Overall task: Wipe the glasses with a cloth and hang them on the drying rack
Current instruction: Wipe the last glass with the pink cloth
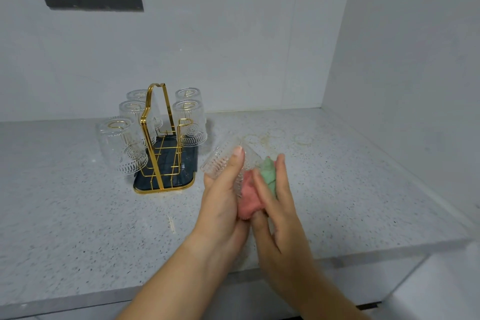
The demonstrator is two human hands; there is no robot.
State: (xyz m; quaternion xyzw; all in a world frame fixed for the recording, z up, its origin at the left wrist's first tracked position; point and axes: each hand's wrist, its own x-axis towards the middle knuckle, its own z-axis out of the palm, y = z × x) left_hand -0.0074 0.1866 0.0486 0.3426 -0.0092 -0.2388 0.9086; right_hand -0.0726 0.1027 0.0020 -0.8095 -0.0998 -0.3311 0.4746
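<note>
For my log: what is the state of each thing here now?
glass: tilted, held in left grip
cloth: bunched against the glass, pinched by right grip
drying rack: upright, carrying five glasses
hung glasses: upside down

On the tabletop (78, 215), the drying rack (166, 176) stands left with five glasses (122, 145) upside down on it, and just right and nearer, a glass (220, 161) and cloth (248, 200) sit between the left hand (223, 202) and right hand (278, 205).
</note>
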